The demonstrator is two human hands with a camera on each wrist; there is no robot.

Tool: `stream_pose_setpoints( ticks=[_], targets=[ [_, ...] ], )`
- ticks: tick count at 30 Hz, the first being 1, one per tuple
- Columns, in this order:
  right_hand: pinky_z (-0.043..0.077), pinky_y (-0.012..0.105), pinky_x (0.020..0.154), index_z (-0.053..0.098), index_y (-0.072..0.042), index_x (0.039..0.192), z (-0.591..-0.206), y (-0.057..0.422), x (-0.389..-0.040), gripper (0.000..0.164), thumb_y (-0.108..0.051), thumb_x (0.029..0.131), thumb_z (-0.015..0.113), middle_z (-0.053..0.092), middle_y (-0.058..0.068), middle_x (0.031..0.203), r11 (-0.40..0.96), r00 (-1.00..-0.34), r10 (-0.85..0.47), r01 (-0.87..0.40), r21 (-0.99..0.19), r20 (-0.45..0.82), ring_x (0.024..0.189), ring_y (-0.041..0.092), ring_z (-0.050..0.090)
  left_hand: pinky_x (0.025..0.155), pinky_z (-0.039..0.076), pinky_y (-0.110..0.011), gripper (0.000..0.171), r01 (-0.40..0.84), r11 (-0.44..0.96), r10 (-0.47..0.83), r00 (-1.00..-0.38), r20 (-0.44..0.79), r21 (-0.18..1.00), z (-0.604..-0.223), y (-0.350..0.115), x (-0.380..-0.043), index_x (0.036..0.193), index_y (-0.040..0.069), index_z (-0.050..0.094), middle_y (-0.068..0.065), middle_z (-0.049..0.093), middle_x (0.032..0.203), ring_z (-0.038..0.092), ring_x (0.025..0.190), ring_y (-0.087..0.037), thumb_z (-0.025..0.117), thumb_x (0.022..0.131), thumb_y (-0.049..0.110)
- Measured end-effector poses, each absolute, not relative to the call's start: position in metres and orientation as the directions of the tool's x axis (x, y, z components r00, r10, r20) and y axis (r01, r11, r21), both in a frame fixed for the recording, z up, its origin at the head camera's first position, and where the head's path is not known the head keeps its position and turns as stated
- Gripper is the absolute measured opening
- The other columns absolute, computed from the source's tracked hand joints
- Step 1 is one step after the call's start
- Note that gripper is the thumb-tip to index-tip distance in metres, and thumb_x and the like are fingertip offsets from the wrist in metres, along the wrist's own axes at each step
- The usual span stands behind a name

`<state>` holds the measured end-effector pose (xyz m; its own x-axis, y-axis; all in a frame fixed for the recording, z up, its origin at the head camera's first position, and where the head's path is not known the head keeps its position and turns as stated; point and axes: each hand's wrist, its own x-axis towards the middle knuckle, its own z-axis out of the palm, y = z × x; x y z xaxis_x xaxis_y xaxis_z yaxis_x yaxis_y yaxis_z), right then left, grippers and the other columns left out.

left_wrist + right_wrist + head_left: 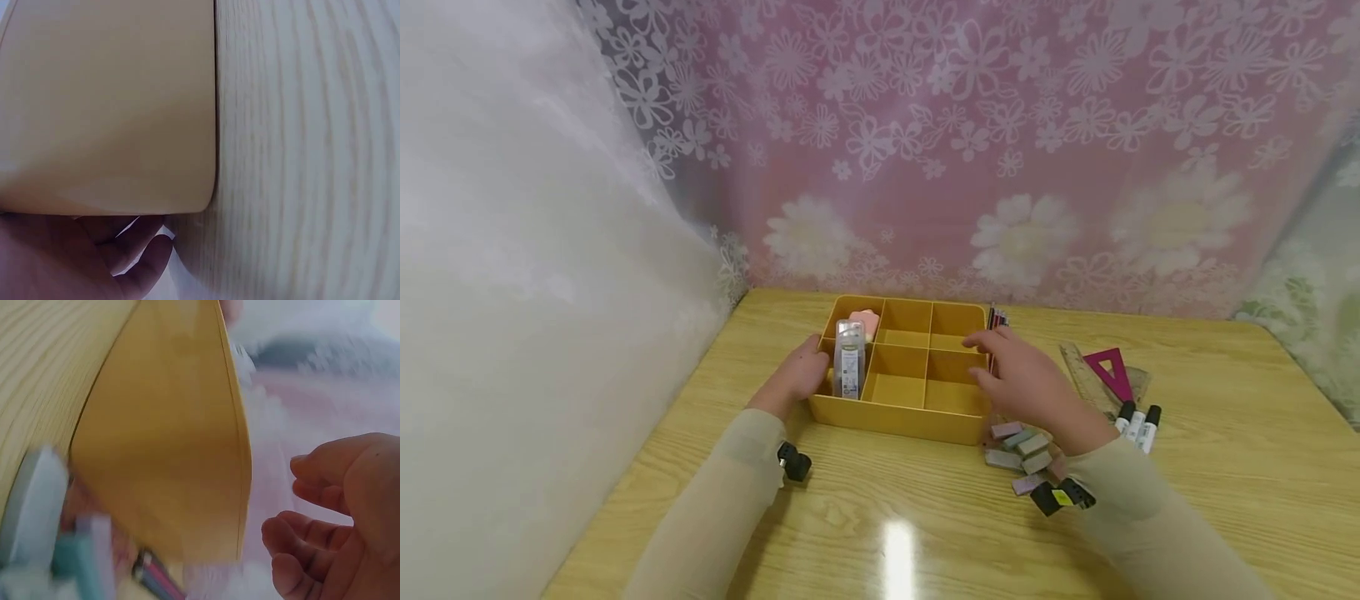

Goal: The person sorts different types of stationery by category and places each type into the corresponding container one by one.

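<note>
A yellow divided box with several compartments sits on the table, its long side facing me. In its front-left compartment a clear plastic package with a white label stands upright. Behind that, a pink item pokes up in the back-left compartment. My left hand rests against the box's left end; in the left wrist view its loosely bent fingers lie along the end wall. Over the right end of the box hovers my right hand, thumb and fingers spread apart and holding nothing, as the right wrist view also shows.
Several small pastel blocks lie by the box's front right corner, under my right forearm. Slim pens or pencils are just right of the box. Farther right are a clear ruler, a magenta set square and black-capped markers.
</note>
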<state>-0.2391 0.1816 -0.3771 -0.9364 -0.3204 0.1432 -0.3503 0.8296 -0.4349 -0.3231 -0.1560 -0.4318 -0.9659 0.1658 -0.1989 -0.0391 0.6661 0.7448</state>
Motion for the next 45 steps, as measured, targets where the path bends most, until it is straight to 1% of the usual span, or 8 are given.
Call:
stream_pose_setpoints(
  ticks=[8, 13, 17, 23, 26, 31, 37, 45],
  targets=[
    [0.055, 0.052, 0.080, 0.055, -0.007, 0.139, -0.385, 0.243, -0.228, 0.043, -0.027, 0.101, 0.061, 0.058, 0.020, 0.124, 0.833, -0.972, -0.203, -0.236, -0.500, 0.121, 0.094, 0.032, 0.061, 0.118, 0.023, -0.054, 0.057, -0.041, 0.671, 0.165, -0.965, -0.203, 0.741, -0.428, -0.155, -0.324, 0.157, 0.003, 0.025, -0.019, 0.036, 0.157, 0.032, 0.145, -0.036, 0.029, 0.104, 0.023],
    [0.053, 0.053, 0.078, 0.056, -0.005, 0.136, -0.386, 0.267, -0.229, 0.044, -0.031, 0.102, 0.061, 0.059, 0.023, 0.121, 0.864, -0.982, -0.167, -0.188, -0.468, 0.086, 0.095, 0.035, 0.062, 0.118, 0.024, -0.054, 0.057, -0.021, 0.668, 0.175, -0.967, -0.185, 0.744, -0.428, -0.156, -0.323, 0.156, 0.002, 0.026, -0.021, 0.037, 0.156, 0.033, 0.144, -0.037, 0.029, 0.104, 0.022],
    [0.051, 0.058, 0.079, 0.056, -0.001, 0.136, -0.386, 0.294, -0.230, 0.048, -0.036, 0.103, 0.057, 0.059, 0.027, 0.122, 0.892, -0.990, -0.126, -0.142, -0.429, 0.064, 0.102, 0.040, 0.061, 0.118, 0.023, -0.054, 0.057, -0.027, 0.660, 0.169, -0.968, -0.183, 0.751, -0.429, -0.157, -0.323, 0.156, 0.003, 0.026, -0.020, 0.036, 0.157, 0.033, 0.144, -0.036, 0.029, 0.104, 0.023],
    [0.051, 0.054, 0.072, 0.055, 0.004, 0.134, -0.393, 0.341, -0.229, 0.052, -0.037, 0.102, 0.057, 0.060, 0.029, 0.120, 0.911, -0.999, -0.051, -0.041, -0.411, -0.012, 0.095, 0.039, 0.061, 0.118, 0.023, -0.055, 0.056, -0.033, 0.647, 0.177, -0.966, -0.191, 0.762, -0.428, -0.153, -0.322, 0.156, 0.004, 0.027, -0.019, 0.037, 0.156, 0.035, 0.143, -0.037, 0.030, 0.104, 0.024],
    [0.051, 0.052, 0.070, 0.054, 0.008, 0.131, -0.396, 0.357, -0.229, 0.053, -0.035, 0.100, 0.058, 0.063, 0.028, 0.113, 0.918, -0.995, -0.044, -0.007, -0.397, -0.084, 0.089, 0.036, 0.062, 0.118, 0.023, -0.055, 0.057, -0.036, 0.651, 0.169, -0.967, -0.191, 0.758, -0.428, -0.153, -0.322, 0.157, 0.004, 0.027, -0.018, 0.037, 0.157, 0.034, 0.144, -0.036, 0.030, 0.104, 0.024],
    [0.050, 0.056, 0.072, 0.055, 0.009, 0.124, -0.403, 0.368, -0.230, 0.051, -0.034, 0.099, 0.061, 0.064, 0.030, 0.110, 0.929, -0.984, -0.036, 0.031, -0.368, -0.173, 0.086, 0.037, 0.061, 0.118, 0.022, -0.055, 0.057, -0.041, 0.657, 0.163, -0.967, -0.196, 0.752, -0.429, -0.153, -0.324, 0.157, 0.005, 0.026, -0.018, 0.035, 0.158, 0.032, 0.145, -0.037, 0.028, 0.103, 0.025],
    [0.048, 0.063, 0.080, 0.059, 0.008, 0.120, -0.417, 0.369, -0.236, 0.049, -0.033, 0.095, 0.066, 0.063, 0.034, 0.115, 0.930, -0.984, -0.048, 0.019, -0.366, -0.171, 0.095, 0.046, 0.061, 0.118, 0.022, -0.056, 0.057, -0.035, 0.655, 0.165, -0.968, -0.188, 0.755, -0.432, -0.152, -0.324, 0.156, 0.004, 0.027, -0.019, 0.036, 0.157, 0.033, 0.144, -0.037, 0.029, 0.103, 0.024],
    [0.048, 0.064, 0.081, 0.059, 0.005, 0.124, -0.439, 0.367, -0.243, 0.054, -0.040, 0.095, 0.066, 0.058, 0.034, 0.125, 0.928, -0.983, -0.054, 0.015, -0.372, -0.175, 0.106, 0.052, 0.058, 0.118, 0.024, -0.055, 0.057, -0.038, 0.654, 0.161, -0.969, -0.188, 0.756, -0.433, -0.154, -0.320, 0.155, 0.003, 0.028, -0.020, 0.039, 0.155, 0.035, 0.143, -0.037, 0.029, 0.103, 0.024]
  ],
)
